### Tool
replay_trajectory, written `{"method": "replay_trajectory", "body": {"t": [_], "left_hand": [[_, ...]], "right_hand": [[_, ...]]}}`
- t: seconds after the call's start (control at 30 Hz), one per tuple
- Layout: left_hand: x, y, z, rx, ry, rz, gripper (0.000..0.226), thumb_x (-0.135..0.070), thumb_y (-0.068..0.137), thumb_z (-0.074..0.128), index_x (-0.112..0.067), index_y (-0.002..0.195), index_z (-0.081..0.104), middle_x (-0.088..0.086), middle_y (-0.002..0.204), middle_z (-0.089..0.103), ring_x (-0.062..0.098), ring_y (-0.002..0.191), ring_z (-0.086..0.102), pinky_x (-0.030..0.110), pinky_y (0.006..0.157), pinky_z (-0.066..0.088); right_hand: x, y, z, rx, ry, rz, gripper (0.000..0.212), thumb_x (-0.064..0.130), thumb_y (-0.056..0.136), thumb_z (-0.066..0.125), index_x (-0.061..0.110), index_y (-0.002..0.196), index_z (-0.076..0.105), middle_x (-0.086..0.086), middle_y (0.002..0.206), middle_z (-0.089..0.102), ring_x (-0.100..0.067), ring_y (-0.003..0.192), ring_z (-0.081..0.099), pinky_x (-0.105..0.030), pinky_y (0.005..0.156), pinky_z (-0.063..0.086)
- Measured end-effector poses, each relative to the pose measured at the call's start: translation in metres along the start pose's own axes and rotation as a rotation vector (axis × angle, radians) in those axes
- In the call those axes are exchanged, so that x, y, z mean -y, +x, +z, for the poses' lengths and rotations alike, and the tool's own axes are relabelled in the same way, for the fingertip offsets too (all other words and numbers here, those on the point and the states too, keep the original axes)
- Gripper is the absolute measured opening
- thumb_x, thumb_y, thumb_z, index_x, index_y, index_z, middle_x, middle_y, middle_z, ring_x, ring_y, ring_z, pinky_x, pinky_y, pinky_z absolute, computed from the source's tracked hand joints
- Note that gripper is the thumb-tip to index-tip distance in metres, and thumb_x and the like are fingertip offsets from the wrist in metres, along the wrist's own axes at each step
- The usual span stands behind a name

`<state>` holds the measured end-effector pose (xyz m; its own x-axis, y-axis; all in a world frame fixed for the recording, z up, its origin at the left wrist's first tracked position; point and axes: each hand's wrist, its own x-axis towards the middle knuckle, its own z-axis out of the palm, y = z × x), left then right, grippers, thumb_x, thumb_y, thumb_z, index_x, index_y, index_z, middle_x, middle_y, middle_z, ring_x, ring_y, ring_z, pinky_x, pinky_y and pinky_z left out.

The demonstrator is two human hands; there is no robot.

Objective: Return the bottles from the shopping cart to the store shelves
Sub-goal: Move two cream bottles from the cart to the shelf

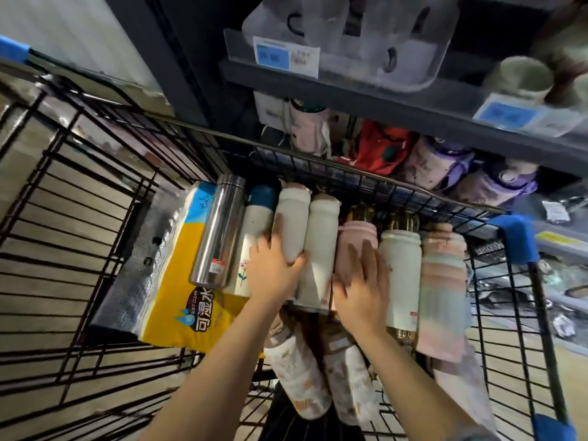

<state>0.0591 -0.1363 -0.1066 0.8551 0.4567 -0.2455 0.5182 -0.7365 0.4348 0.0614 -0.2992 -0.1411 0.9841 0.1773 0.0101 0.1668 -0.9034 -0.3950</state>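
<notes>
Reaching down into the shopping cart [95,173], both bare forearms stretch forward side by side. The left hand [275,268] wraps its fingers and thumb around the lower end of a cream bottle [291,224], which lies in the cart beside a steel flask [218,232]. The right hand [362,288] lies flat, fingers spread and gripping nothing, on a pink bottle [356,246] just right of the cream one. Store shelves [381,100] stand beyond the cart's far rim.

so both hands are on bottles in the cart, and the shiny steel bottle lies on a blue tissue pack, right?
Not blue: in the head view the shiny steel bottle lies on a yellow tissue pack. Left hand and right hand are on bottles in the black wire cart.
</notes>
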Motion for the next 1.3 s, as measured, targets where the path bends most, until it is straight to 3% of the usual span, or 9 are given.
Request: {"method": "replay_trajectory", "body": {"t": [0.2,0.37,0.5,0.63,0.73,0.8,1.0,1.13,1.3], "left_hand": [[0.011,0.001,0.005,-0.073,-0.192,0.044,0.084,-0.056,0.081,0.064,-0.028,0.150,0.025,0.007,0.128,0.053,0.024,0.112,0.052,0.039,0.088,0.048],[0.019,-0.029,-0.028,-0.090,-0.721,0.021,0.083,-0.035,0.082,0.074,-0.031,0.150,0.026,-0.009,0.149,0.039,0.007,0.134,0.040,0.040,0.109,0.040],[0.037,-0.071,-0.061,-0.097,-1.036,-0.144,0.087,-0.033,0.077,0.078,-0.037,0.148,0.028,-0.003,0.133,0.055,0.007,0.110,0.060,0.033,0.084,0.057],[0.052,-0.098,-0.066,-0.163,-1.084,-0.234,0.075,-0.008,0.084,0.071,-0.031,0.145,0.036,-0.007,0.118,0.060,0.000,0.093,0.064,0.021,0.069,0.055],[0.060,-0.110,-0.067,-0.146,-1.143,-0.256,0.071,-0.005,0.084,0.069,-0.037,0.140,0.039,-0.002,0.121,0.061,0.008,0.098,0.065,0.025,0.071,0.056],[0.062,-0.115,-0.068,-0.132,-1.171,-0.263,0.075,-0.010,0.080,0.076,-0.041,0.137,0.039,-0.003,0.120,0.061,0.009,0.099,0.065,0.025,0.071,0.056],[0.065,-0.126,-0.074,-0.106,-1.227,-0.273,0.084,-0.043,0.056,0.077,-0.052,0.132,0.042,-0.008,0.112,0.067,0.015,0.101,0.066,0.033,0.074,0.058],[0.069,-0.132,-0.077,-0.085,-1.206,-0.262,0.087,-0.045,0.057,0.078,-0.052,0.135,0.040,-0.002,0.121,0.063,0.020,0.107,0.064,0.044,0.081,0.058],[0.074,-0.139,-0.085,-0.063,-1.203,-0.269,0.084,-0.046,0.055,0.079,-0.060,0.129,0.039,-0.002,0.120,0.063,0.019,0.103,0.065,0.038,0.075,0.059]], "right_hand": [[-0.002,-0.001,0.003,-0.034,0.009,-0.005,0.061,0.039,0.084,0.049,0.011,0.138,0.048,-0.021,0.143,0.045,-0.043,0.130,0.040,-0.054,0.109,0.033],[-0.005,0.000,0.006,-0.119,0.015,-0.054,0.057,0.034,0.084,0.052,0.010,0.135,0.047,-0.024,0.137,0.049,-0.045,0.126,0.043,-0.057,0.106,0.036],[0.004,0.005,0.004,-0.174,0.028,0.025,0.059,0.042,0.088,0.052,0.003,0.132,0.053,-0.025,0.136,0.050,-0.045,0.126,0.044,-0.059,0.105,0.036],[0.037,0.033,0.007,-0.079,-0.043,0.098,0.083,0.062,0.084,0.048,-0.007,0.131,0.051,-0.031,0.139,0.044,-0.045,0.133,0.038,-0.058,0.111,0.027],[0.053,0.052,0.011,0.210,-0.142,0.193,0.105,0.076,0.082,0.037,-0.002,0.150,0.019,-0.020,0.159,0.008,-0.034,0.148,0.001,-0.048,0.117,-0.006],[0.056,0.056,0.013,0.242,-0.185,0.225,0.109,0.079,0.081,0.036,0.001,0.152,0.008,-0.015,0.161,-0.003,-0.030,0.148,-0.008,-0.043,0.115,-0.016],[0.077,0.045,0.026,0.024,0.006,0.184,0.108,0.045,0.069,0.079,-0.010,0.145,0.024,-0.028,0.150,0.027,-0.041,0.143,0.020,-0.048,0.119,0.006],[0.081,0.045,0.030,0.087,0.022,0.216,0.106,0.043,0.075,0.074,-0.005,0.149,0.015,-0.024,0.155,0.022,-0.034,0.146,0.016,-0.041,0.121,0.002],[0.089,0.044,0.027,0.045,0.081,0.256,0.102,0.035,0.076,0.076,-0.005,0.148,0.016,-0.025,0.151,0.028,-0.036,0.143,0.022,-0.038,0.119,0.005]]}}
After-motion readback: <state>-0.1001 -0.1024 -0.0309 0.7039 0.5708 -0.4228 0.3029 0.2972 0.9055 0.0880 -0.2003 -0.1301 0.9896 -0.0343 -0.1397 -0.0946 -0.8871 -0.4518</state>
